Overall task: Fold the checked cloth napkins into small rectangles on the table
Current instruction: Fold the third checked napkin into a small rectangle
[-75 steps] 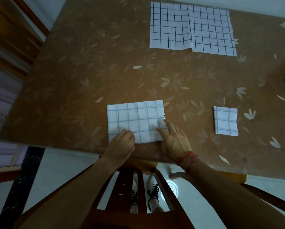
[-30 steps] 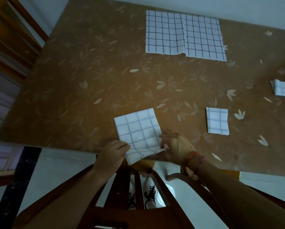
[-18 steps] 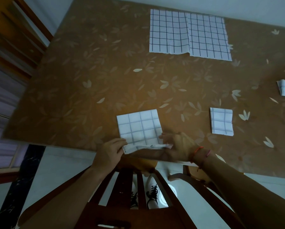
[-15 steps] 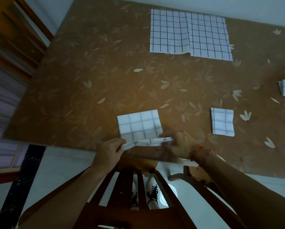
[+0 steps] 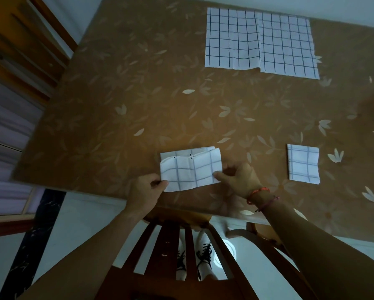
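Dim, wide-angle edge warp, sl. soft

Part-folded white cloth napkin with blue checks: near flap doubled over, its top edge wavy, with the under layer showing just beyond. It sits by the near edge of the brown leaf-patterned table. The left hand and right hand pinch its near corners.

Small folded checked rectangle: flat, well apart to the right.

Left unfolded black-checked napkin and right unfolded black-checked napkin: flat, edges meeting, at the far side.

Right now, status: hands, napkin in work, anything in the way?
Both hands pinching: left hand at near-left corner, right hand at near-right corner of the napkin. Fold half over, top layer rumpled. One folded napkin apart to the right, not in the way.
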